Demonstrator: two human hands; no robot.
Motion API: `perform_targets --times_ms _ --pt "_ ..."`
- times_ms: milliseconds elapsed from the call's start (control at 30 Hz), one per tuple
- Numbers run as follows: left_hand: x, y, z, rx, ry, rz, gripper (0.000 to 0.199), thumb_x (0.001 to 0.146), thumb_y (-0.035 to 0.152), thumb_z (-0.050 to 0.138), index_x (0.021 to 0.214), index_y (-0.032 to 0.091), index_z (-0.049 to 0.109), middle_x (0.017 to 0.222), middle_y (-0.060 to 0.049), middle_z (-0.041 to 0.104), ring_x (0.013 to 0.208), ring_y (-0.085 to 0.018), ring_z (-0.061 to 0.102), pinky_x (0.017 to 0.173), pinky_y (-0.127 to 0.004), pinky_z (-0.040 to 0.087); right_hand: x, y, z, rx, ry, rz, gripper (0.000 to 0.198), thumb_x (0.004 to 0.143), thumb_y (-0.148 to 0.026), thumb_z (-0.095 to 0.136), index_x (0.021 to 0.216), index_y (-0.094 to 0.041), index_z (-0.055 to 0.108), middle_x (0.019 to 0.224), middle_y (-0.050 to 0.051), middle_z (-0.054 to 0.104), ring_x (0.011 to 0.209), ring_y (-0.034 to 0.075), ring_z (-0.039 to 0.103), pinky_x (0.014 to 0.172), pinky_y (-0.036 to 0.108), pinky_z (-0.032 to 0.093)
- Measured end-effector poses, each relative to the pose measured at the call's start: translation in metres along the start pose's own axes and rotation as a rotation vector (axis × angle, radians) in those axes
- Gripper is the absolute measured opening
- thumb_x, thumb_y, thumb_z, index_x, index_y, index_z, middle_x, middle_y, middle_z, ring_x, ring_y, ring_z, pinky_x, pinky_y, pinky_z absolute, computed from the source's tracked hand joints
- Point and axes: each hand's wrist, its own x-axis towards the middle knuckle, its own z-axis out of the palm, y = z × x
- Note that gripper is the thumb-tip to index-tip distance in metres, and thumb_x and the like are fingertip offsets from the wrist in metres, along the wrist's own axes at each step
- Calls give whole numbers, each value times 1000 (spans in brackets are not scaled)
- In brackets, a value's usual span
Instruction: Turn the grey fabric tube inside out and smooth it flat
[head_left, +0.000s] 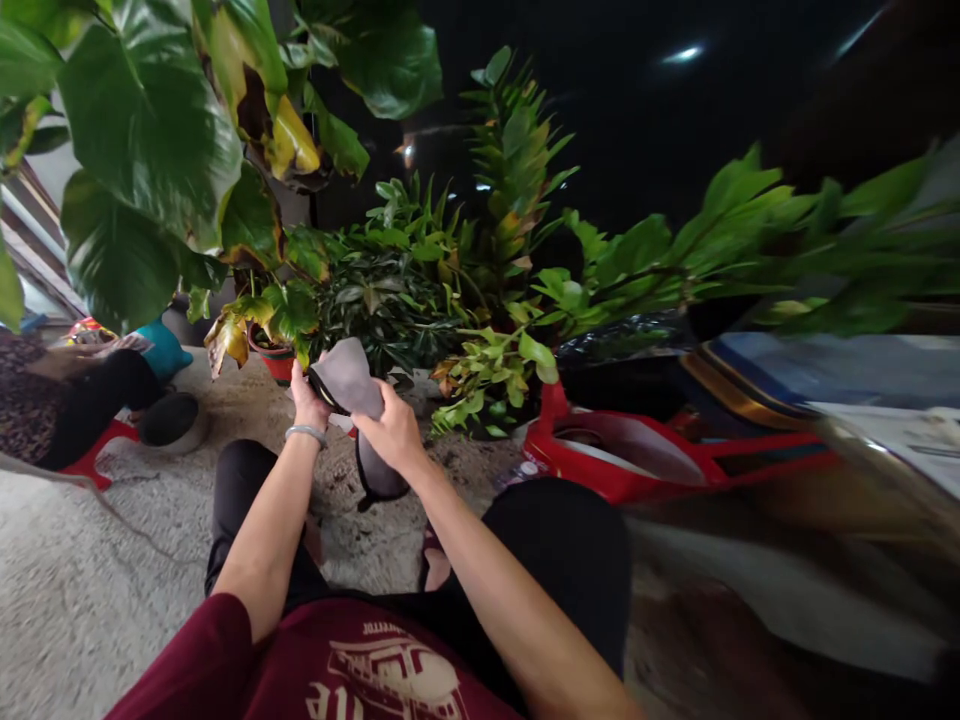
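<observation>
A soft grey fabric piece [346,372] with a rounded end and a dark, pale-edged side is held up in front of my knees. My left hand [309,400], with a grey band on its wrist, grips its left edge. My right hand [391,428] pinches its right side, thumb and fingers closed on it. Below my right hand hangs a darker grey rounded part [381,472] with black edging. Whether the two parts are joined is hidden behind the hand, and their exact kind cannot be made out.
Leafy plants [405,270] crowd the area ahead, one in a red pot [274,358]. A red bag [607,460] lies to the right beside stacked items [780,370]. At left, a person [82,390] sits near a dark round bowl [172,425]. Concrete floor [97,580] lies below.
</observation>
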Motion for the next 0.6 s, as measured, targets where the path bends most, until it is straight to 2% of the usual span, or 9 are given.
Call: perform_targets --times_ms 67,133,233,300,333,367,433,500,600 --pt "0 1 -5 14 -34 -22 65 98 63 37 123 12 68 120 -19 73 117 -32 68 103 -48 53 -23 8 -17 43 -25 7 56 68 -27 70 123 -20 67 109 11 78 99 30 72 89 42 56" --pt "0 1 -7 22 -85 -36 64 98 64 36 121 14 69 125 -18 71 119 -30 67 105 -48 52 -25 3 -39 108 15 -13 54 67 -31 72 120 -19 68 106 10 78 94 29 72 86 41 57" --pt "-3 -1 -6 21 -107 -30 59 98 63 38 116 17 70 129 -16 69 122 -29 65 107 -50 50 10 -13 -68 195 279 -81 60 70 -37 74 126 -17 63 113 12 75 98 29 70 90 43 56" --pt "-6 -2 -3 25 -95 -27 59 97 63 39 114 17 70 131 -17 67 126 -29 62 108 -51 49 40 -17 -72 213 460 -90 65 69 -38 75 130 -17 60 120 15 73 106 31 68 95 47 53" --pt "-7 -3 -1 33 -91 -27 58 97 63 39 114 17 70 133 -17 66 128 -30 60 108 -51 49 50 -15 -68 224 504 -65 66 68 -37 75 129 -17 60 122 15 72 107 31 67 97 48 52" --pt "-9 -3 1 43 -90 -25 58 97 62 39 115 17 70 133 -17 65 130 -30 59 109 -50 48 56 -10 -62 244 502 -18 65 67 -37 75 127 -18 61 120 15 73 106 32 68 97 48 52" --pt "-13 -3 4 64 -94 -18 55 96 61 41 117 18 70 133 -16 65 132 -30 57 109 -49 48 49 6 -43 309 395 122 59 64 -38 75 118 -18 65 110 13 76 97 31 70 91 47 55" --pt "-16 0 2 85 -96 -9 52 95 58 44 120 19 69 131 -16 66 131 -30 58 107 -49 49 21 25 -23 381 244 269 51 62 -39 75 107 -18 68 97 10 77 86 30 71 80 42 57" --pt "-26 6 -9 181 -13 -8 45 93 53 53 120 20 67 129 -15 65 121 -27 63 102 -45 52 -29 45 -7 419 170 357 47 61 -40 76 101 -17 70 89 8 78 79 29 72 71 38 57"
